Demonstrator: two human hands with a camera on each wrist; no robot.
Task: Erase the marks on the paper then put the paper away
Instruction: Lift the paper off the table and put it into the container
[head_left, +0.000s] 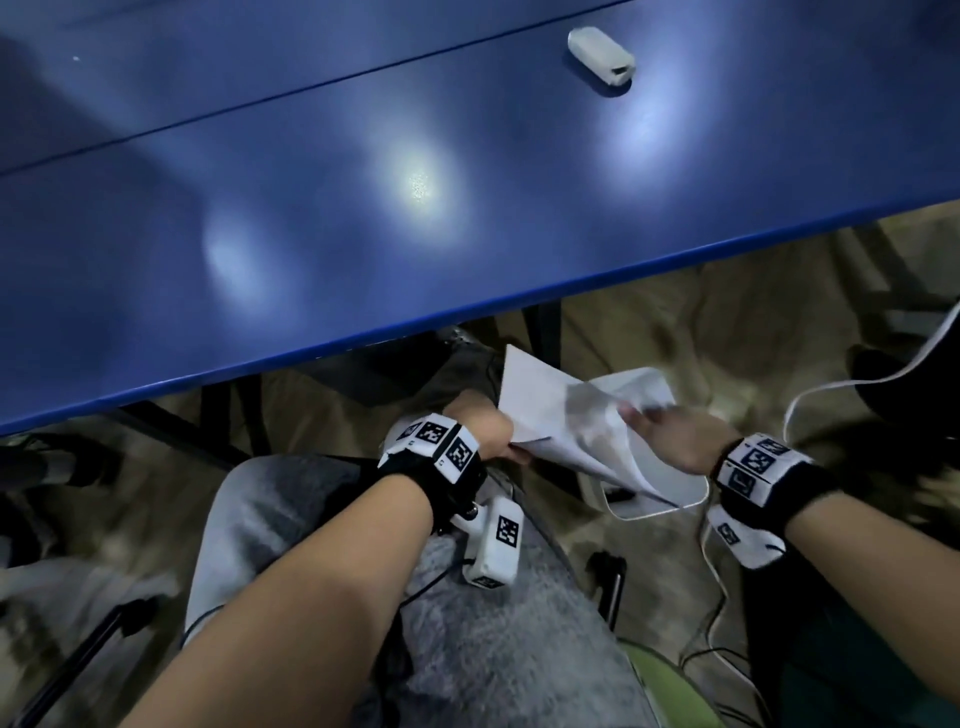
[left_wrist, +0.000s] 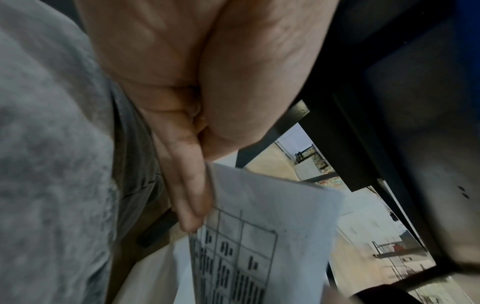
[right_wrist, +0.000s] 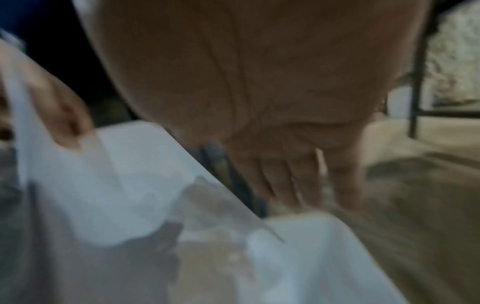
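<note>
Both hands are below the front edge of the blue table (head_left: 311, 218), over my lap. My left hand (head_left: 493, 431) pinches a white sheet of paper (head_left: 550, 410) by its near edge. In the left wrist view the fingers (left_wrist: 189, 195) lie against the paper (left_wrist: 272, 226), which carries a printed grid with dark marks. My right hand (head_left: 670, 436) reaches in from the right with straight fingers (right_wrist: 298, 185) beside the paper (right_wrist: 103, 185); it grips nothing that I can see. A white eraser (head_left: 602, 54) lies far back on the table.
Under the paper sits a white bag-like thing with a rounded corner (head_left: 660, 483); that view is blurred. A white cable (head_left: 857, 384) runs at the right. Grey trousers (head_left: 467, 623) fill the lower middle. Black table legs (head_left: 545, 327) stand under the table.
</note>
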